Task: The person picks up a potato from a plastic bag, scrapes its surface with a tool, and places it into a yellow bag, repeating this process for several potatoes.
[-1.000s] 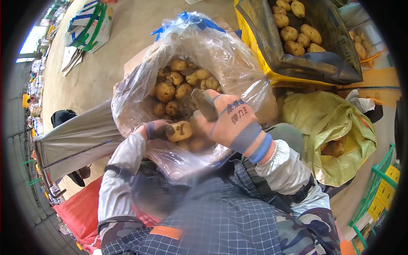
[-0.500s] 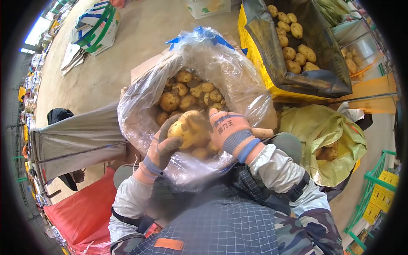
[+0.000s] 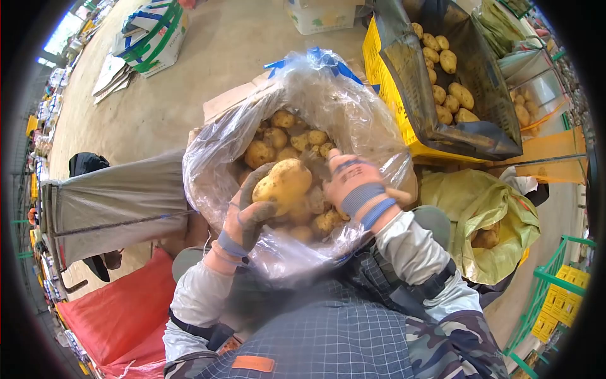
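A large pale potato (image 3: 282, 184) sits cupped in a worker's gloved left hand (image 3: 247, 211), fingers curled up around its underside & side, held just above the mouth of a clear plastic bag (image 3: 214, 183) packed w/ more potatoes (image 3: 284, 136). The right hand (image 3: 353, 183), in an orange-pink glove w/ grey and blue cuff bands, hovers just beside the potato over the bag's contents, back of the hand to the camera, fingers bent downward; whether it grips anything can't be told from this angle. Both forearms wear light sleeve covers over a checked apron (image 3: 328, 335) & camouflage clothing. The bag rests against the person's lap, a blue tie (image 3: 315, 60) at its far rim. To the right, a yellow crate (image 3: 388, 95) lined w/ dark plastic holds loose potatoes, and nearer lies a yellow-green sack (image 3: 486, 215) w/ a few potatoes showing at its opening. Left of the bag stretches a grey sheet (image 3: 113, 202), w/ a red sack (image 3: 120, 309) below it. Farther off on the concrete floor (image 3: 208, 69) stand a white carton w/ green and blue bands (image 3: 154, 31) & a second box (image 3: 319, 14). Green racking (image 3: 555, 278) edges the lower right
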The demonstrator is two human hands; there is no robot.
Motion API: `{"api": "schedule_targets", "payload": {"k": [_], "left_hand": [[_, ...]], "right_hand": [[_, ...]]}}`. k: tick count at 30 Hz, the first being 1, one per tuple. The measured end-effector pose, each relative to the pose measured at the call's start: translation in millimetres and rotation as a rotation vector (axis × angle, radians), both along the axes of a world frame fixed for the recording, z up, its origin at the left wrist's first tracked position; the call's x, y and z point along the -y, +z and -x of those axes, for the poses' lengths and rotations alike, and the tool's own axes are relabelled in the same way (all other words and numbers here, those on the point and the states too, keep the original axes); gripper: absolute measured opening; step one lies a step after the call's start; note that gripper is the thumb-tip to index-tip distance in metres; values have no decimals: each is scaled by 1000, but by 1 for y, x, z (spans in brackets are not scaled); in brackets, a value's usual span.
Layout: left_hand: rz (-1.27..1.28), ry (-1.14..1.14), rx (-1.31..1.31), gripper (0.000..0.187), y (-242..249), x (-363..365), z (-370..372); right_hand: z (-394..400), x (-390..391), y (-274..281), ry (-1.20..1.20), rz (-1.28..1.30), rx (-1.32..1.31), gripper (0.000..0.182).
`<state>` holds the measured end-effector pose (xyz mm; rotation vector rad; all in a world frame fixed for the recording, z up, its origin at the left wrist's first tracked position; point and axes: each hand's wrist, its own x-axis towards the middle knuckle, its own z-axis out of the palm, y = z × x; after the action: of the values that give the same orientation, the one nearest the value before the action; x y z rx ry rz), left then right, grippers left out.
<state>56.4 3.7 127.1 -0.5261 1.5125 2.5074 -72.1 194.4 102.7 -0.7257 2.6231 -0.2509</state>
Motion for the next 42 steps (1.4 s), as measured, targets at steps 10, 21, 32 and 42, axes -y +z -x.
{"api": "schedule_targets", "payload": {"k": [10,21,32,42], "left_hand": [[-172,7,-132,87,-3,2,3],[336,45,-198,81,2,6,6],[1279,-88,-735,78,-3,14,18],[411,3,-296,94,5,6,17]], "right_hand": [[16,-4,31,35,-103,137,41],[3,-2,26,98,-45,-55,34],[8,-20,35,-251,1028,1165,61],[4,-15,14,-58,1111,643,66]]}}
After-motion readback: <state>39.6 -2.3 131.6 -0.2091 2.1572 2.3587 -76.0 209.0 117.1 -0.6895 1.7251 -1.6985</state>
